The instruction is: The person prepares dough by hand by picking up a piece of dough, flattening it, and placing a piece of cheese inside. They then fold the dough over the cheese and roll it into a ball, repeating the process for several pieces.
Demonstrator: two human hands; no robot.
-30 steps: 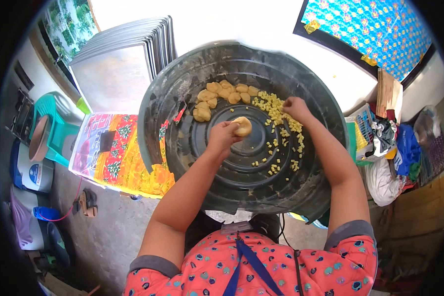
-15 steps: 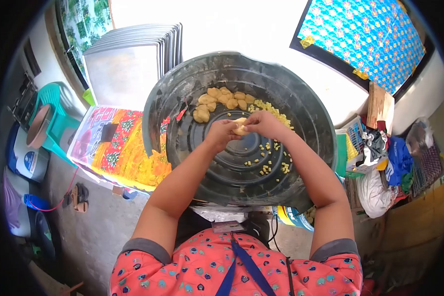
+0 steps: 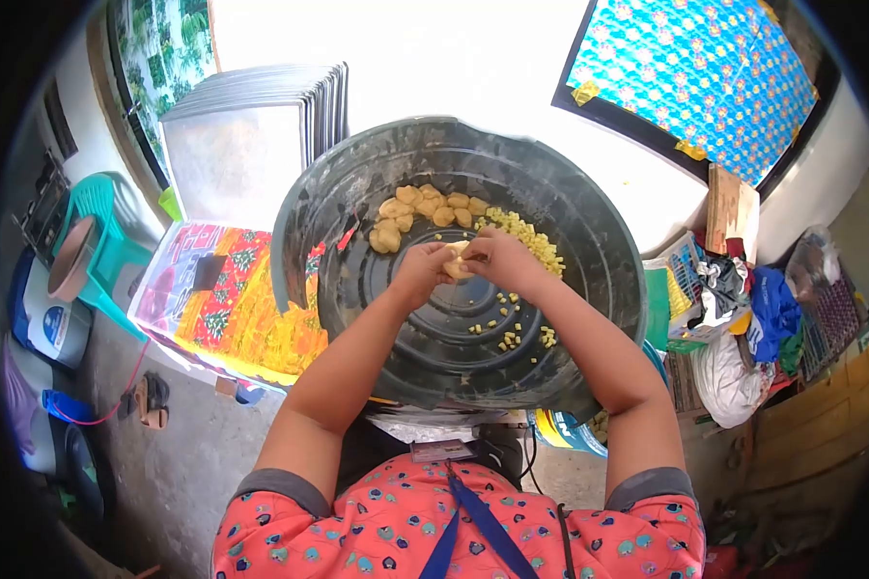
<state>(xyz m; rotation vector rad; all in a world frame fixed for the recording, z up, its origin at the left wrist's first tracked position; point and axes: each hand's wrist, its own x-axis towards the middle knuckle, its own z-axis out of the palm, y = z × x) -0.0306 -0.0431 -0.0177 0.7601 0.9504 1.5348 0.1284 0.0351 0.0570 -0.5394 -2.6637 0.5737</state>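
Observation:
Between my two hands, above the middle of a large dark round basin (image 3: 357, 352), is a piece of pale dough (image 3: 459, 261). My left hand (image 3: 423, 272) pinches its left side, with fingers closed on it. From the right, the fingers of my right hand (image 3: 500, 259) press on the dough's edge. Several tan dough balls (image 3: 425, 205) lie clustered at the basin's far left. A heap of small yellow cubes (image 3: 526, 236) sits at the far right of the basin floor, and loose cubes (image 3: 509, 340) are scattered nearer me.
Left of the basin is a table with a colourful cover (image 3: 246, 299), carrying a stack of metal trays (image 3: 246, 154). A teal chair (image 3: 106, 241) stands at far left. On the right are a crate of cloths (image 3: 710, 285) and a white sack (image 3: 734, 381).
The view has shifted slightly, so the basin sits a little lower and further left. Both hands stay on the dough, their fingers slightly repositioned around it.

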